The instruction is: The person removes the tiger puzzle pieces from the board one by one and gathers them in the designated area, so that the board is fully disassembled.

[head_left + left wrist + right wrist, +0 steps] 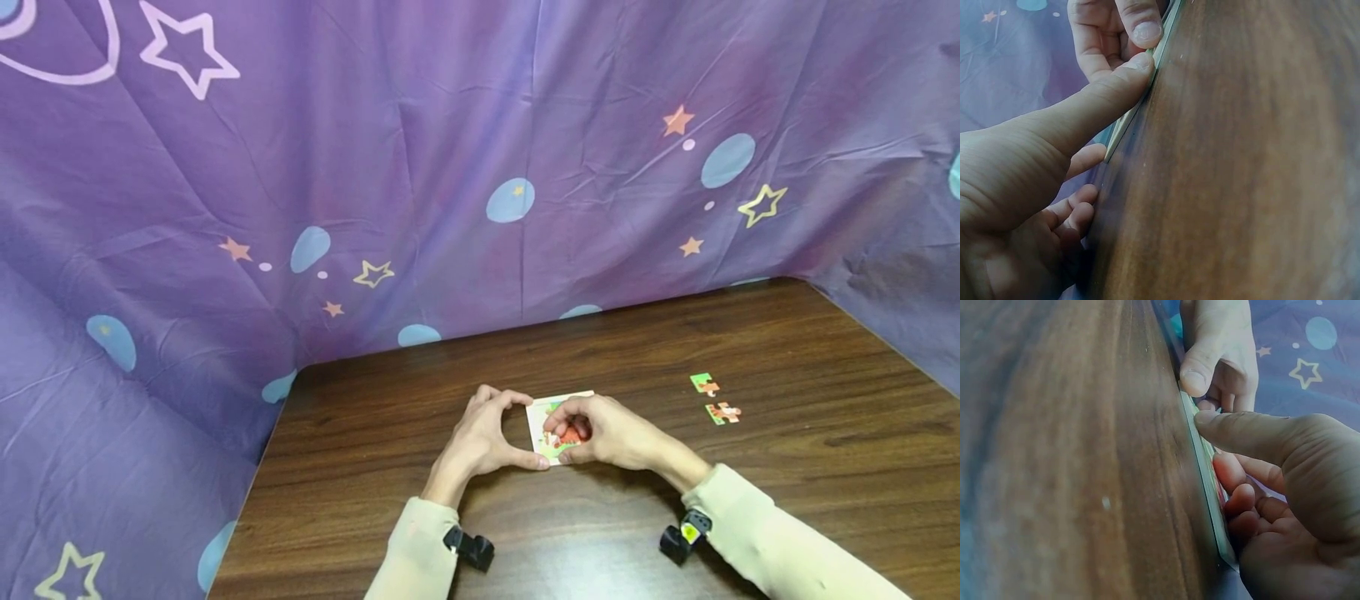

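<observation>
A small square jigsaw puzzle board [536,429] with a white border lies flat on the table between my hands. My left hand [480,437] grips its left side, the thumb at the near corner and the index finger at the far one. Over the board bends my right hand [611,433], its fingers curled around a red-and-green puzzle piece [570,437] in the picture area. In the right wrist view, the right thumb [1241,434] is at the near border and the fingertips touch the picture. My right fingers hide part of the picture.
Two loose puzzle pieces lie apart to the right: an upper one [703,383] and a lower one [723,413]. They stand on a dark brown wooden table [360,467]. A purple cloth [450,125] with stars and ovals hangs behind the table and along its sides.
</observation>
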The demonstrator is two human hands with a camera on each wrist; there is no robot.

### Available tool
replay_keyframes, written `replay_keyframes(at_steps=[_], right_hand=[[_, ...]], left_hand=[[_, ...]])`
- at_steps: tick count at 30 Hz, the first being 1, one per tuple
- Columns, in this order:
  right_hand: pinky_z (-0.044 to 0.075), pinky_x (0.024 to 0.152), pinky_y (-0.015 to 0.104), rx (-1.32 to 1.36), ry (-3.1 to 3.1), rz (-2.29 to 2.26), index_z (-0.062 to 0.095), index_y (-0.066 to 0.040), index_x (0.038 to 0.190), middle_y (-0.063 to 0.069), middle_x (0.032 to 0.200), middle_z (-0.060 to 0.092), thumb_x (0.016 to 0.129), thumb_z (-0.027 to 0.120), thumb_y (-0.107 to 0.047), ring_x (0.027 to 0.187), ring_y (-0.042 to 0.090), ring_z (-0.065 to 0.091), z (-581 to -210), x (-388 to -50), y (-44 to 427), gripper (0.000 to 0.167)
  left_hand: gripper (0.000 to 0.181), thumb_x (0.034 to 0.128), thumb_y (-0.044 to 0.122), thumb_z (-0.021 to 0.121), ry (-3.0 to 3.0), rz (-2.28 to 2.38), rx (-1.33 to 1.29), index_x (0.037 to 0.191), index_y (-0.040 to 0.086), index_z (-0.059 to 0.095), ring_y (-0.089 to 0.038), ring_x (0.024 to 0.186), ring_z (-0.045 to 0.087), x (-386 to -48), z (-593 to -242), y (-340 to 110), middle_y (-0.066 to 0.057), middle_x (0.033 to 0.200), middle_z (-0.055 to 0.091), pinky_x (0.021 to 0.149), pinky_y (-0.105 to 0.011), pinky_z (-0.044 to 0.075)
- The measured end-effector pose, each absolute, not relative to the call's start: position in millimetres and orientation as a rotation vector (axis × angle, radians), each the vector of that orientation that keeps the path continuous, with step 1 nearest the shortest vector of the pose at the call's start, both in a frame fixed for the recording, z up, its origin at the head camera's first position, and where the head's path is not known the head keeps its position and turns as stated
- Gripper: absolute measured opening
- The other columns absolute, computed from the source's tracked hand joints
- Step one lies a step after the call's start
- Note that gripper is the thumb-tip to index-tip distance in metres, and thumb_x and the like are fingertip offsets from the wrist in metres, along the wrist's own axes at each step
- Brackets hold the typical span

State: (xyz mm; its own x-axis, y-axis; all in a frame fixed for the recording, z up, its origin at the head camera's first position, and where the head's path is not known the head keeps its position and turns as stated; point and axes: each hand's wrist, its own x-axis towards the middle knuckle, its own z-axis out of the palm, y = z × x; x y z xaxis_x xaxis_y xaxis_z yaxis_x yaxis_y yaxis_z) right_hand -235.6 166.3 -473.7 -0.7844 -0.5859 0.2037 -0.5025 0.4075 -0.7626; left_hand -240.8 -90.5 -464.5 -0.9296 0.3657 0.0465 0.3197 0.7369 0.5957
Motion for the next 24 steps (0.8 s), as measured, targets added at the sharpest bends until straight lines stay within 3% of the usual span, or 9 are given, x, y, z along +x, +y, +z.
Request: replay_keyframes(at_steps=[12,24], right_hand=[[0.051,0.069,0.023,-0.985,2.537,-1.351,0.08,-0.007,0.115,0.001,0.093,0.072,0.083,0.093,-0.007,0.079,0.012,0.061,-475.0,-237.2,168.1,0.034],[0.052,0.072,0.021,-0.958,2.384,-1.466,0.078,-0.004,0.123,0.01,0.1,0.073,0.088,0.09,-0.005,0.085,0.01,0.062,-476.4,-246.3,177.2,0.036]], left_hand=[[0.096,0.0614,0.05,0.111,2.858,0.96,0.56,0.146,0.03,0.07,-0.023,0.129,0.055,-241.0,-465.2,-89.7,-0.004,0.137,0.058,0.108,-0.05,0.054],[0.097,0.0623,0.053,0.11,2.859,0.943,0.563,0.147,0.03,0.069,-0.023,0.129,0.055,-241.4,-464.8,-90.1,-0.004,0.137,0.058,0.106,-0.049,0.055]])
